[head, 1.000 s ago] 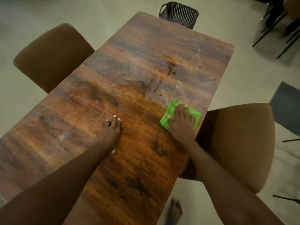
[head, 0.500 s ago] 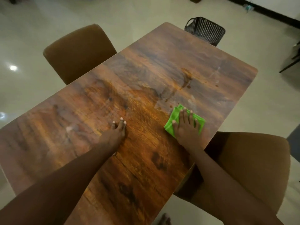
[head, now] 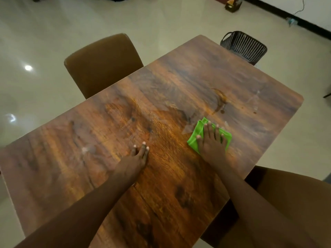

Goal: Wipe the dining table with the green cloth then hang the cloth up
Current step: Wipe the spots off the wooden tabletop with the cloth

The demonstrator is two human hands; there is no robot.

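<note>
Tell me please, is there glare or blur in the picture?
Head view: bright glare spots on the glossy floor at left; a soft sheen on the dining table near the green cloth; dim warm light; edges bend from the wide lens; slight softness overall.

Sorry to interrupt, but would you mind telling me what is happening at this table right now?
A person is wiping the wooden dining table with a green cloth. The right hand lies flat on the cloth, fingers spread, pressing it to the tabletop near the right edge. The left hand rests flat on the bare wood, apparently as a brace. A brown spill with droplets lies just beyond the cloth, not yet wiped. Brown chairs stand at both sides.
</note>
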